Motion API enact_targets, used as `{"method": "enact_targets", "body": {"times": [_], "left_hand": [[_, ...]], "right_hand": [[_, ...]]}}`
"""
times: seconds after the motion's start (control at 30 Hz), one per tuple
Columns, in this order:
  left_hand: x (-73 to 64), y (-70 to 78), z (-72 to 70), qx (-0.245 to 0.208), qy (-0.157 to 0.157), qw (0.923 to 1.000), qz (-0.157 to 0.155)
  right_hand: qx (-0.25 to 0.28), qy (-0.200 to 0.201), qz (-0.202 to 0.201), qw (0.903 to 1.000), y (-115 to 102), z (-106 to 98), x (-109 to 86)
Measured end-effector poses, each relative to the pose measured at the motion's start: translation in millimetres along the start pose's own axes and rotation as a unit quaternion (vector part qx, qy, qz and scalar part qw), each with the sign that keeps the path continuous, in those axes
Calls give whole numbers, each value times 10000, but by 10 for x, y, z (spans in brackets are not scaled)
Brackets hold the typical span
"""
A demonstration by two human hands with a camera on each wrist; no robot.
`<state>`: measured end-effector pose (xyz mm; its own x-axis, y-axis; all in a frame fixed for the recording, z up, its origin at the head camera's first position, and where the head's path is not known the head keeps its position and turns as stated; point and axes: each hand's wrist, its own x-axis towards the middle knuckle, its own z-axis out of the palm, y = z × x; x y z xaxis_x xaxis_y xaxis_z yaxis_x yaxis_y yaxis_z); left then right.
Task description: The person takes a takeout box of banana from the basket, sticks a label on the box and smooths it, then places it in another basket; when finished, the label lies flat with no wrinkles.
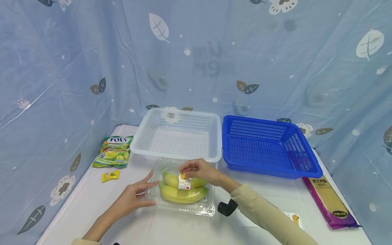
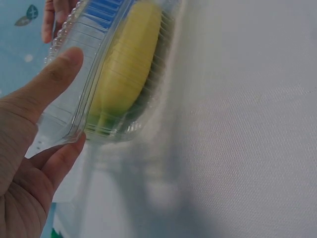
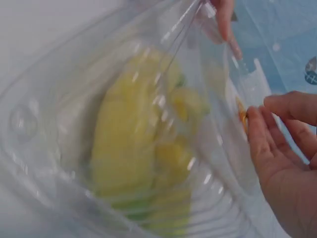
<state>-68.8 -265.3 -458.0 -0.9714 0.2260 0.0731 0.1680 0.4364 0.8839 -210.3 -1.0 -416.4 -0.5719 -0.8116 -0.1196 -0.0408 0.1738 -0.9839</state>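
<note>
A clear plastic clamshell box (image 1: 171,204) holding yellow bananas (image 1: 183,194) lies on the white table. At its left side my left hand (image 1: 134,197) grips the edge, with the thumb on the lid and the fingers (image 2: 67,158) at the rim. On the lid is a small white label (image 1: 184,182) with a banana picture. My right hand (image 1: 202,171) is over the lid, its curled fingers and thumb pinching the label's upper end. The right wrist view is blurred, with the hand (image 3: 287,163) at the label's orange part.
Behind the box stand a white basket (image 1: 134,149) and a blue basket (image 1: 272,173). At left lie a green candy bag (image 1: 113,153) and a yellow wrapped candy (image 1: 110,176). A purple noodle pack (image 1: 332,204) lies at right. A label sheet (image 1: 245,219) is partly under my right forearm.
</note>
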Motion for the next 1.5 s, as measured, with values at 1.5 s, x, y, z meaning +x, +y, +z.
{"method": "enact_targets", "body": {"times": [1.5], "left_hand": [[23, 20, -8, 99, 69, 9997, -234]], "right_hand": [[862, 114, 103, 9962, 77, 175, -223]]}}
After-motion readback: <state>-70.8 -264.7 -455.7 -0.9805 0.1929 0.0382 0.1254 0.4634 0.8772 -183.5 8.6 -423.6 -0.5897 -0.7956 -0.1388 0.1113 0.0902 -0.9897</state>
